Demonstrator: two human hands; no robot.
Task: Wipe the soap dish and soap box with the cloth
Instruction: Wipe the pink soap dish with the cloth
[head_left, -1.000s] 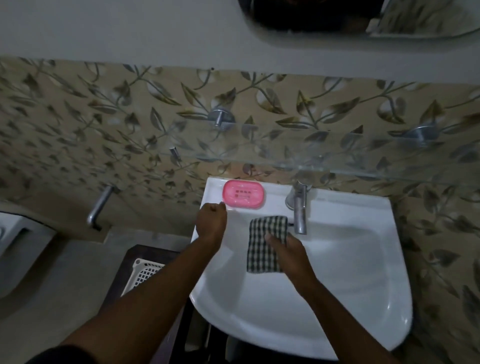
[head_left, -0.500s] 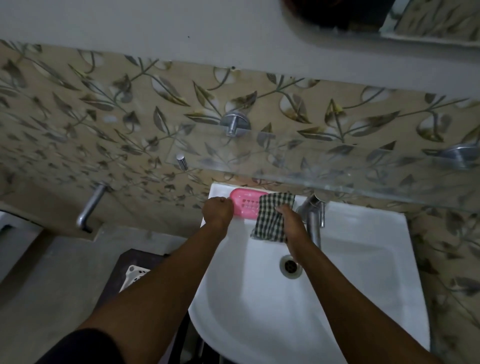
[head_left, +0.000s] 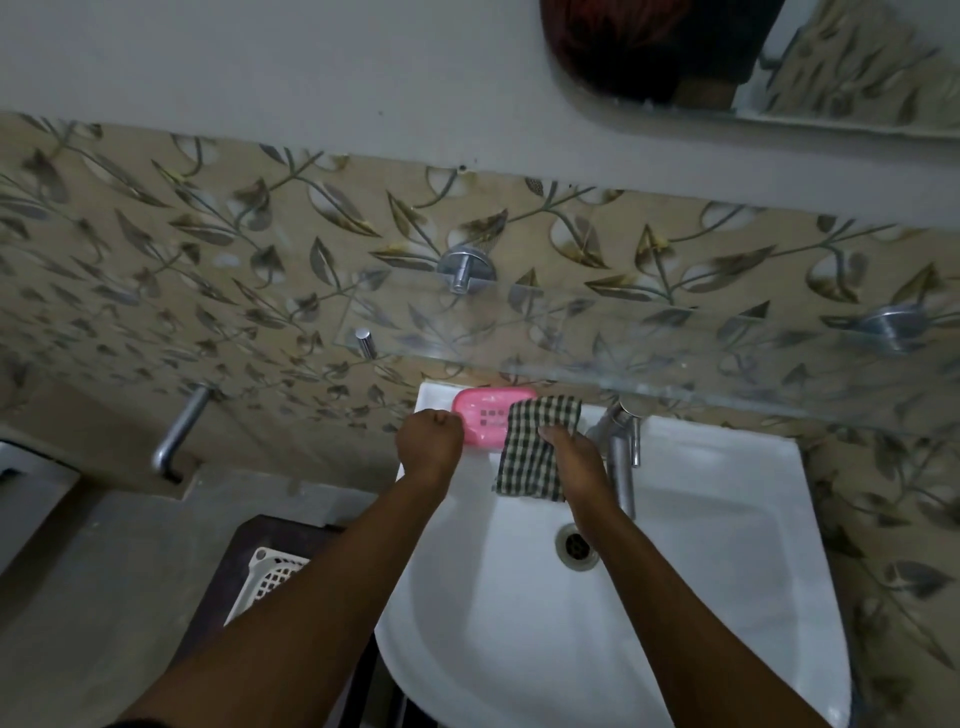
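Ceramic wall tile (head_left: 208, 260): beige, glossy, printed with grey and olive leaf sprays. It runs the full width below a plain grey band of wall.

Sink (head_left: 701, 571): white glazed basin, rounded at the front edge, with a flat back ledge against the tile.

Glass shelf (head_left: 675, 358): clear rectangular pane above the ledge, carried on round chrome brackets (head_left: 464, 267).

Mirror (head_left: 779, 57): rounded lower corner only, at the top right.

Tap (head_left: 621, 467): chrome, cylindrical spout over the bowl, standing at the middle of the back ledge.

Wall spout (head_left: 179, 431): plain curved metal tube, low on the left, well apart from the sink.

Basket (head_left: 265, 577): white plastic with lattice holes, below and left of the sink, partly hidden by the left forearm.

Cloth (head_left: 535, 447): woven check in dark green and cream, limp. Its upper part lies over the right end of the soap dish and its lower part hangs toward the bowl.

Soap dish (head_left: 480, 415): pink plastic, oblong with rounded corners and small square drain holes, on the left of the back ledge.

Left hand (head_left: 428, 441): curled into a fist round the dish's left end, knuckles up.

Right hand (head_left: 576, 457): grips the cloth at its right edge, between dish and tap, with the fingertips partly hidden by the fabric.

Drain (head_left: 574, 545): round metal ring in the bowl, beside the right wrist.
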